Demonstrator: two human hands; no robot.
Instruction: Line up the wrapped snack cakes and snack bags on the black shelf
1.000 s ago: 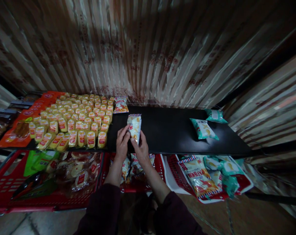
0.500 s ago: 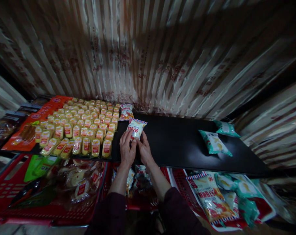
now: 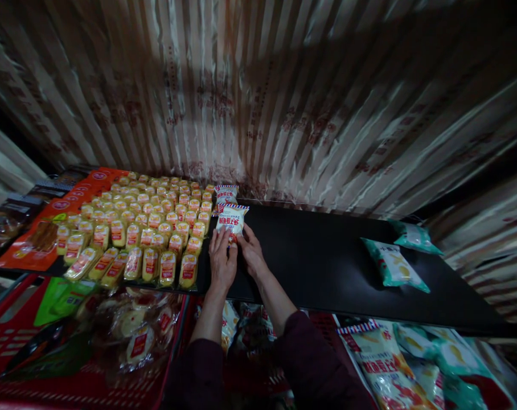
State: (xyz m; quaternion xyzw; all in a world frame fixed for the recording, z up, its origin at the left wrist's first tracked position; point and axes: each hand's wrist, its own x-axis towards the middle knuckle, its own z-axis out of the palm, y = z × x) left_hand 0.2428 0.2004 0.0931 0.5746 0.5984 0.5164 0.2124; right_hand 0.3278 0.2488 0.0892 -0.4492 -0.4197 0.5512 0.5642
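A white snack packet with red print and a striped top edge lies on the black shelf. My left hand and my right hand both pinch its lower edge, fingers closed on it. A second packet of the same kind stands just behind it against the wall. Rows of several small yellow and red packets fill the shelf directly to the left of my hands.
Two green packets lie at the shelf's right end. Orange flat packs sit at far left. Below the shelf stand red baskets of wrapped goods, with more white and green packets at lower right. A striped curtain hangs behind.
Both hands have carried the white packet from above the shelf's front edge further back and laid it down in front of the matching packet. The camera has shifted slightly.
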